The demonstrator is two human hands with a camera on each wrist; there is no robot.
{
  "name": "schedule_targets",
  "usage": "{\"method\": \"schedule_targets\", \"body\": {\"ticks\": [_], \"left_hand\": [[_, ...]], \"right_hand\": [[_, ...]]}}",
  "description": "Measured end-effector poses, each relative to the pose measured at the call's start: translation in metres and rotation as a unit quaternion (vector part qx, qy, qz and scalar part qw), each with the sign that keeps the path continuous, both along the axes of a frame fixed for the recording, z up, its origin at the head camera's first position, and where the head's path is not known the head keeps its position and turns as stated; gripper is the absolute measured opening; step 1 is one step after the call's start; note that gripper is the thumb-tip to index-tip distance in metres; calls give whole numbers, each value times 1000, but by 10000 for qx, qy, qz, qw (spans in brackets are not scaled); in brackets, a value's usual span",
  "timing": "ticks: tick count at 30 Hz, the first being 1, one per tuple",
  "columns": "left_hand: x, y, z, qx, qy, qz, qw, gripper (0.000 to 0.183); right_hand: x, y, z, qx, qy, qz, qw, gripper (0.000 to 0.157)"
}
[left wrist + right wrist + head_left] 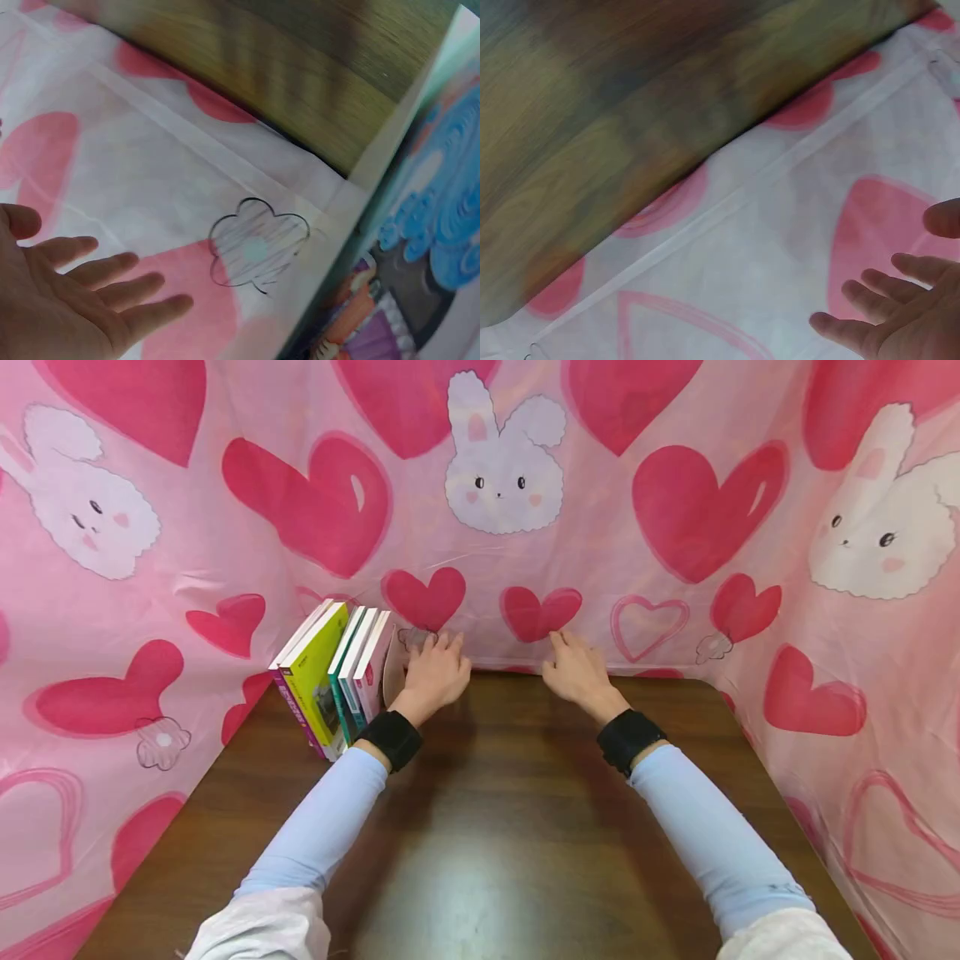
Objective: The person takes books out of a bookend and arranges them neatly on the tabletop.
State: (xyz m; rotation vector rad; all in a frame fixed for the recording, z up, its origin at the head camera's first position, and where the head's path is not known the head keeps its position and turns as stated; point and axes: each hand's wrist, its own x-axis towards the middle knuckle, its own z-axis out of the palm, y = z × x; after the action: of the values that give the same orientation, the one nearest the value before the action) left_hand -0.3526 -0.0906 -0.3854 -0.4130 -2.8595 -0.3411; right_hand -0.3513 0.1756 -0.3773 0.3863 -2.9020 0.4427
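A row of several upright books [318,681] stands at the table's back left, with yellow-green, teal and pink covers. My left hand [437,670] is held just right of the row, its fingers reaching toward the back curtain and nothing in its grasp. In the left wrist view that hand [71,300] shows spread fingers, and an illustrated book cover [420,247] rises beside it. My right hand [577,668] is over the table's back edge, also empty. Its fingers [870,300] appear extended and apart in the right wrist view, in front of the curtain.
A brown wooden table [495,810] spreads out below both arms. Pink curtain [480,556] with hearts and rabbits hangs around its back and sides, close against the back edge. Black bands [632,739] circle both wrists.
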Motion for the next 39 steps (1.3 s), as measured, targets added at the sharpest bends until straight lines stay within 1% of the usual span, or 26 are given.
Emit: {"method": "schedule_targets", "body": {"ticks": [3, 5, 8, 11, 13, 15, 18, 21, 23, 25, 28, 31, 35, 39], "left_hand": [[6, -1, 0, 402, 306, -246, 9984, 56], [13, -1, 0, 657, 403, -383, 9963, 54], [26, -4, 0, 1044, 449, -414, 9927, 51], [39, -6, -4, 1433, 616, -407, 9869, 43], [49, -8, -8, 1655, 839, -525, 9812, 36], [60, -9, -13, 1846, 1122, -726, 9737, 29], [77, -11, -18, 2114, 1559, -1048, 9592, 20], [91, -16, -19, 2457, 1831, -1247, 9437, 15], [100, -20, -20, 2708, 1840, -1316, 9357, 13], [108, -22, -22, 2914, 1783, -1355, 9300, 11], [120, -24, -28, 3066, 1680, -1391, 9265, 10], [133, -29, -34, 3173, 1615, -1409, 9238, 8], [149, -44, -41, 3313, 1615, -1222, 9215, 6], [157, -66, -47, 3408, 1740, -947, 9190, 7]], "right_hand": [[6, -5, 4, -373, 236, 58, 9990, 61], [11, -7, 6, -585, 404, 65, 9974, 57], [19, -11, 8, -876, 639, 106, 9940, 51], [27, -14, 9, -1219, 810, 182, 9891, 45], [35, -15, 8, -1449, 865, 221, 9854, 40], [44, -14, 6, -1647, 882, 196, 9822, 37], [58, -10, 2, -1905, 969, 114, 9768, 34], [69, -4, -2, -2115, 1191, 89, 9700, 31], [74, -1, -6, -2265, 1319, 78, 9650, 30], [79, 0, -9, -2439, 1404, 105, 9595, 29], [87, -3, -13, -2713, 1491, 154, 9507, 27], [99, -7, -18, -2943, 1600, 228, 9420, 24], [113, -11, -25, -3143, 1688, 255, 9338, 22], [118, -12, -32, -3280, 1780, 286, 9273, 21]]}}
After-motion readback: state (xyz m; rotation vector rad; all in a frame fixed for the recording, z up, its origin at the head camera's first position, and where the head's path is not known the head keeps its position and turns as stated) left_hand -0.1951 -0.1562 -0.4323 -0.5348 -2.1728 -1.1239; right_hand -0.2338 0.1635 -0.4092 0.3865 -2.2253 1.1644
